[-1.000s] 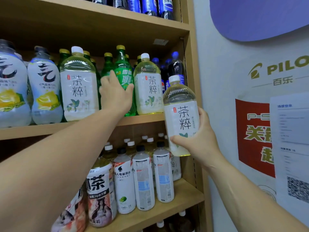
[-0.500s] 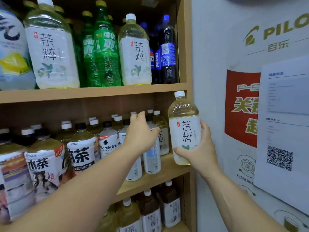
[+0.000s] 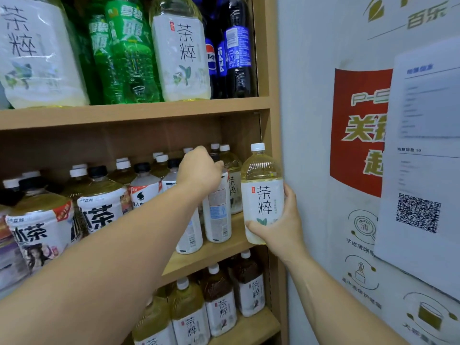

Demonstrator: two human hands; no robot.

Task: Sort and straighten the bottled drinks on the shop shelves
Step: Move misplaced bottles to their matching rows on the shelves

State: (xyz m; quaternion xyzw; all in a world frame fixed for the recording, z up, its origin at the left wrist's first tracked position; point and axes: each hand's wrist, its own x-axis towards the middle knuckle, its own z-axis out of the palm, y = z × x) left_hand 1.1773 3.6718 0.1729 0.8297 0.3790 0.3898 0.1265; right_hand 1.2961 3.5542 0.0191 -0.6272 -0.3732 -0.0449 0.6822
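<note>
My right hand grips a pale tea bottle with a white cap and white label, upright, just in front of the right end of the middle shelf. My left hand reaches into that shelf, fingers curled around the black-capped top of a clear water bottle. Beside it stand another water bottle and a small tea bottle at the back. Which part of the cap the fingers touch is hidden by the hand.
The upper shelf carries large tea bottles, green soda bottles and dark cola bottles. Iced-tea bottles fill the middle shelf's left. Tea bottles stand on the bottom shelf. A poster-covered wall runs close on the right.
My left hand dropped from the green soda bottle on the upper shelf to the water bottle top on the middle shelf. My right hand lowered the tea bottle alongside the middle shelf.
</note>
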